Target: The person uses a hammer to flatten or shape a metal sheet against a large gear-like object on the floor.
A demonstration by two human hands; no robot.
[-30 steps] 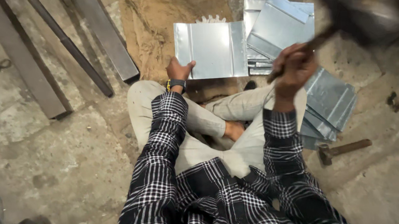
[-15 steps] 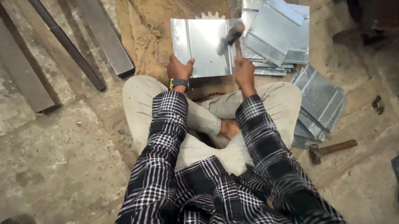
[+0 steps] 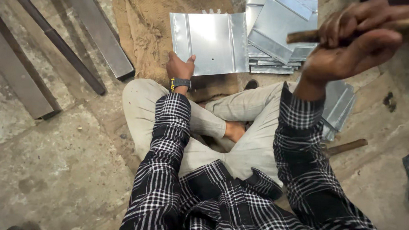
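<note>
**Inspector A:** Head view, the only one. We note the left hand [image 3: 179, 66] lying flat, fingers spread, pressing the near-left corner of the folded metal sheet [image 3: 210, 42], which lies on the burlap sacking [image 3: 149, 34] ahead of the crossed legs. The right hand [image 3: 354, 42] is raised near the camera, closed tight round a wooden handle [image 3: 303, 36]; the tool's head is out of frame.

**Inspector B:** Agreed. In our judgement, good practice is to keep the pinning hand well back from the sheet's folds and bare edges, and to bring any blow down square rather than glancing.

**Inspector A:** On edges: a stack of cut sheets [image 3: 279, 27] sits just beside the held sheet on the right, corners overlapping and sharp. More sheets [image 3: 339, 105] lie by the right knee, with a second hammer [image 3: 346, 146] on the floor close by.

**Inspector B:** Room to move is better on the left: steel bars [image 3: 61, 43] lie well apart from the sheet. We judge the right side crowded.
</note>
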